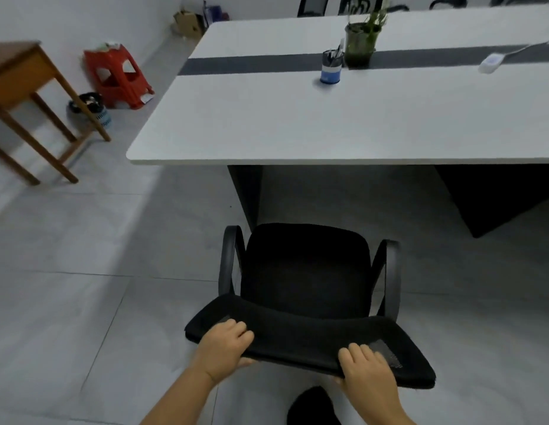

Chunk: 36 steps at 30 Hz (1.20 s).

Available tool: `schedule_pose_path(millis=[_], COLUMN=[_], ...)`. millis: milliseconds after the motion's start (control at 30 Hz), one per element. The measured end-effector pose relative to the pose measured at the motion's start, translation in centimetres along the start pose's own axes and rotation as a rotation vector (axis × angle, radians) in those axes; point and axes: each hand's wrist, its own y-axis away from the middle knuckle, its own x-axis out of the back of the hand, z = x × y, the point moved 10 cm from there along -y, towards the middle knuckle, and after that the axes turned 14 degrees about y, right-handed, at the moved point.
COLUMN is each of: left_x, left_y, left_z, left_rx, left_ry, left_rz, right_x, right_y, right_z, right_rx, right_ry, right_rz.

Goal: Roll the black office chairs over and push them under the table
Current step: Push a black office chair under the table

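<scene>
Red plastic stools point(118, 76), wooden side table point(20, 76), blue pen cup point(331, 67), potted plant point(360, 41), cardboard box point(188, 24)

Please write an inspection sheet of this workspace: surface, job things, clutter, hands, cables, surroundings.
Surface: white table with a dark centre strip.
Job's things: black chair faces the table, not yet under it; more chairs on the far side.
Clutter: pen cup, plant, white device.
Hands: left hand and right hand grip the backrest top.
Cables: one from the white device.
Surroundings: wooden table, red stool, bin, box.
</scene>
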Motion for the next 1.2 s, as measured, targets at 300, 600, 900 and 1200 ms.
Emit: schedule_pose_path(millis=[300, 600, 900, 1200], left_x=[0.5, 1.2, 0.4, 0.1], left_y=[-8.6, -17.4, -24.0, -28.5], left_z=[-7.5, -13.3, -16.6, -19.4], left_rx=[0.058, 0.060, 0.022, 0.086], left_ry=[0.059, 0.041, 0.030, 0.011], left_rz=[-0.076, 0.029, 0.010, -0.025], right_x=[-1.4, -2.9, -4.7, -5.9], right_y=[-9.2, -18.5, -25.3, -31.9], right_z=[1.8, 4.8, 8.7, 11.5], right_rx=[-0.042, -0.074, -0.048, 0.043], right_ry=[0.004, 0.111, 0.211, 0.189], right_rz=[0.109, 0.092, 0.160, 0.195])
